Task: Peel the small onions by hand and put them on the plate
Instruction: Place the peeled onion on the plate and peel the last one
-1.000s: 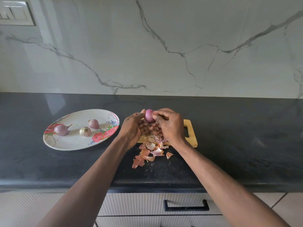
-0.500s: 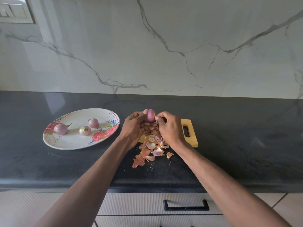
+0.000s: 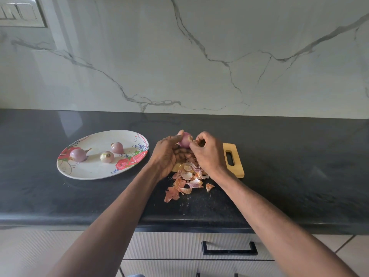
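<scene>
1. Left hand (image 3: 168,154) has its grip curled round the small purple-pink onion (image 3: 185,139), thumb up along the bulb's left side, holding it in the air above the cutting board.
2. Right hand (image 3: 210,151) is in tight, fingertips (image 3: 193,142) pinching at the onion's right end, where a bit of brown skin shows. A second ago that pinch sat further over the front of the bulb; now more of the purple surface is bare to the camera.
3. The onion itself has barely moved between frames, still up between the two hands at the same spot.
4. Under the hands, the pale wooden cutting board with a slotted handle (image 3: 232,159) lies on the counter, mostly hidden; its handle end pokes out to the right.
5. The heap of papery orange-and-pink onion skins (image 3: 185,181) spills from the board's near edge onto the black speckled stone counter (image 3: 299,166). Same spread as before, as far as I can tell.
6. Out left, well apart from the hands, the oval white plate with red rose print (image 3: 93,170) carries three peeled small onions (image 3: 107,156), unchanged in place.
7. Behind everything, the white marble-veined wall (image 3: 199,56).
</scene>
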